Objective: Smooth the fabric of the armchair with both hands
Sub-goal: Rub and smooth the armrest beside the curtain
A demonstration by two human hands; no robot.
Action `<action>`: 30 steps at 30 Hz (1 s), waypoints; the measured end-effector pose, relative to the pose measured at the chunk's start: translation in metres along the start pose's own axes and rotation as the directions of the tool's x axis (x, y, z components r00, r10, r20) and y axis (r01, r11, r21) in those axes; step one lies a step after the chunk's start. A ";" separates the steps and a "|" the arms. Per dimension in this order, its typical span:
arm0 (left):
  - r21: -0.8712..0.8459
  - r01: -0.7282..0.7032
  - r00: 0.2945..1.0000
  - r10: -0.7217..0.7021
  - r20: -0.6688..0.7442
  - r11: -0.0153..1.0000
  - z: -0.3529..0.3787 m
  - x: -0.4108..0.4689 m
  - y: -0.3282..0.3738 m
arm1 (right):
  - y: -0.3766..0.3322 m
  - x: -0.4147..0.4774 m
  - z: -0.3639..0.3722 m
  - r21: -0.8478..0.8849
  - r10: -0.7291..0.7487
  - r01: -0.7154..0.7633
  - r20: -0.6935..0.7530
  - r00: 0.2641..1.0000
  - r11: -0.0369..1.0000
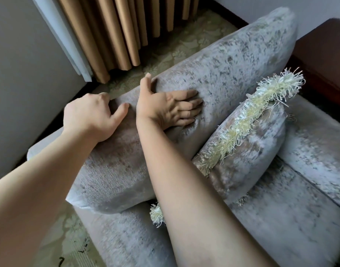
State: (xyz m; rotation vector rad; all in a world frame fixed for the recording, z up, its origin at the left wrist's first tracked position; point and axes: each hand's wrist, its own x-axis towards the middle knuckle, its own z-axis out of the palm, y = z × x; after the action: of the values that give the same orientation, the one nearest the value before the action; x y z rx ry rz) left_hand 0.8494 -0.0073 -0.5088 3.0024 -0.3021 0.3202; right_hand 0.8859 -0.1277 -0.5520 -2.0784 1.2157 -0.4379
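Note:
The grey velvety armchair [292,214] fills the right and lower view. Its big back cushion [232,60] runs from lower left to upper right. My left hand [90,116] curls over that cushion's top edge on the left, fingers bent over the far side and thumb on the near face. Just to its right, my right hand [165,105] lies flat on the cushion's front face, fingers spread toward the right and thumb hooked over the top edge. A smaller grey throw pillow [248,151] with a cream fringe leans against the cushion, right of my right forearm.
Tan pleated curtains [115,31] hang behind the chair, next to a grey wall [21,74]. Pale patterned carpet [177,49] covers the floor behind and to the left. A dark wooden piece of furniture [323,54] stands at the far right.

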 end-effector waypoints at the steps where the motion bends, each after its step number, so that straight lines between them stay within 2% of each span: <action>1: 0.002 0.005 1.000 -0.005 0.010 1.000 0.000 0.001 0.000 | 0.000 0.003 -0.001 0.029 -0.017 0.018 -0.029 0.999 0.999; 4: 0.000 0.015 1.000 -0.015 0.016 1.000 0.000 0.005 0.003 | 0.003 0.010 -0.004 0.061 -0.036 0.042 -0.086 0.996 0.997; 8: -0.041 0.067 0.997 -0.066 0.025 0.997 -0.002 -0.004 0.014 | 0.008 0.010 -0.010 0.019 0.014 -0.016 0.121 0.993 1.000; 13: -0.074 0.080 0.994 -0.074 0.080 0.994 -0.004 -0.024 0.040 | 0.014 0.006 -0.046 0.070 0.036 -0.032 -0.067 0.997 0.997; 17: -0.102 0.090 0.992 -0.081 0.096 0.991 -0.004 -0.038 0.049 | 0.023 0.000 -0.060 0.047 0.043 -0.041 -0.049 0.998 0.998; 30: -0.121 0.052 0.996 -0.043 0.075 0.991 -0.003 -0.038 0.044 | 0.020 -0.006 -0.056 0.092 0.044 -0.029 -0.171 0.984 0.995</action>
State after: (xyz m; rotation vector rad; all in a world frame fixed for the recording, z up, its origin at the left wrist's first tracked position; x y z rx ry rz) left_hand 0.8036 -0.0425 -0.5101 2.8986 -0.2462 0.1815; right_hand 0.8374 -0.1505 -0.5258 -1.9720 1.3071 -0.6550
